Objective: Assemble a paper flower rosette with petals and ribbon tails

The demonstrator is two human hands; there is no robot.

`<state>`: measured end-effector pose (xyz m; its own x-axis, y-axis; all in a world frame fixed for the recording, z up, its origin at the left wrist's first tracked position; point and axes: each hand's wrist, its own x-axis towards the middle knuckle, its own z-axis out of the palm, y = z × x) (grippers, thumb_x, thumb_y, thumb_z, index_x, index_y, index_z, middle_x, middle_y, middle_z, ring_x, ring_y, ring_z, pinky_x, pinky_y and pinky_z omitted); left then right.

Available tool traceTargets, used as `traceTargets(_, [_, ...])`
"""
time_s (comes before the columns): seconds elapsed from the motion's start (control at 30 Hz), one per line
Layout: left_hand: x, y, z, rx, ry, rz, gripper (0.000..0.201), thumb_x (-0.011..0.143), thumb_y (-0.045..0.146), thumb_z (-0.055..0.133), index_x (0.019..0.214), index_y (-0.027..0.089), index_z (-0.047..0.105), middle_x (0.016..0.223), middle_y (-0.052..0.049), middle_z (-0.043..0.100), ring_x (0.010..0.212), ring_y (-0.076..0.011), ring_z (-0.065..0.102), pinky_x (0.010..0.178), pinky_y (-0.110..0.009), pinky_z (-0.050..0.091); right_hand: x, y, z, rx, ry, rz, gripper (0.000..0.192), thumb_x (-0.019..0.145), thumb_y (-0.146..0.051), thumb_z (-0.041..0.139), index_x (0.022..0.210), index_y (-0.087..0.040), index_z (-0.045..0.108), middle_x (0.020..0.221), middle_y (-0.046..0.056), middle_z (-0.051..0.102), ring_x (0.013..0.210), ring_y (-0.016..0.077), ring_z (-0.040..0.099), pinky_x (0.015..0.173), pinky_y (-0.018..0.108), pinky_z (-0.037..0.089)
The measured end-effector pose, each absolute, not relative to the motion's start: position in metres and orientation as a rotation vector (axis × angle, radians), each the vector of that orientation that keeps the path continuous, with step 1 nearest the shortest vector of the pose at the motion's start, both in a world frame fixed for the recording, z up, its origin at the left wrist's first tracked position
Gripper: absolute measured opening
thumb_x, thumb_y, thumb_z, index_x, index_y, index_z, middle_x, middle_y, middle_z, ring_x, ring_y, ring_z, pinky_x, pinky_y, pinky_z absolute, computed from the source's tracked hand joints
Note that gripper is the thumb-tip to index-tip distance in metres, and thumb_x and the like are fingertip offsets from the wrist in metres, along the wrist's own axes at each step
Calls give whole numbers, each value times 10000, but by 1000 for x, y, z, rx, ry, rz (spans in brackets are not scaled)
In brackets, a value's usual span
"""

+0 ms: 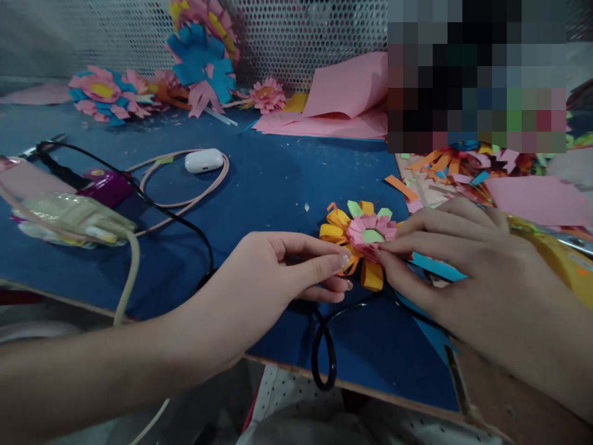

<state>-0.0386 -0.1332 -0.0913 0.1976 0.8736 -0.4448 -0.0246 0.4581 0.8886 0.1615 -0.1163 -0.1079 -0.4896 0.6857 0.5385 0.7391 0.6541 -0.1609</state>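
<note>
Between my two hands is a paper flower (372, 235), with looped yellow-orange outer petals, pink inner petals and a pale green centre. My left hand (296, 266) is closed, its thumb and forefinger pinching the flower's lower left petals. On the other side, my right hand (445, 253) grips the flower's right edge between thumb and fingers. A blue paper strip (438, 267) shows beneath my right hand. Just below the flower, a black cable (324, 364) loops over the table's front edge.
Finished paper flowers (104, 93) and pink sheets (343, 93) lie along the mesh back. A power strip (74, 216), cables and a white earbud case (204, 161) are at left. Paper scraps (440, 164) and scissors (567, 238) lie at right. A blurred block covers the upper right.
</note>
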Motion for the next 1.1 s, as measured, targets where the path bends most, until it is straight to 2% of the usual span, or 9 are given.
traceTargets(0.1, [-36,-134,-88,929,1234,771,26,732,197,727,744,191,749,649,18,741,586,-87,684,572,-102,554,161,-117,-107,-1095,-2290,-169,173,814,-228,560,646,-204,589,715,49,624,761,244,544,710,459,431])
traceTargets(0.43, [-35,-135,-87,961,1303,768,66,731,247,737,767,192,747,700,9,751,629,-98,693,596,-110,569,159,-118,-106,-1072,-2296,-153,164,806,-190,559,645,-201,587,719,59,624,772,254,539,735,475,432])
traceTargets(0.7, [-34,-136,-82,967,1296,737,65,730,241,736,768,188,734,720,17,750,665,-100,700,632,-114,574,158,-121,-106,-1172,-2298,-137,153,806,-187,564,655,-206,581,762,24,631,817,230,532,809,462,399])
traceTargets(0.97, [-34,-137,-74,975,1296,680,63,740,224,725,778,175,733,711,8,748,630,-100,701,603,-103,570,157,-120,-106,-1153,-2297,-153,148,804,-185,567,664,-207,609,755,23,619,796,233,519,792,470,380])
traceTargets(1.1, [-35,-136,-73,993,1295,679,107,755,278,713,767,174,733,699,8,743,623,-96,695,598,-107,571,157,-121,-107,-1150,-2295,-212,148,810,-194,571,677,-218,632,754,28,617,779,228,514,734,433,361])
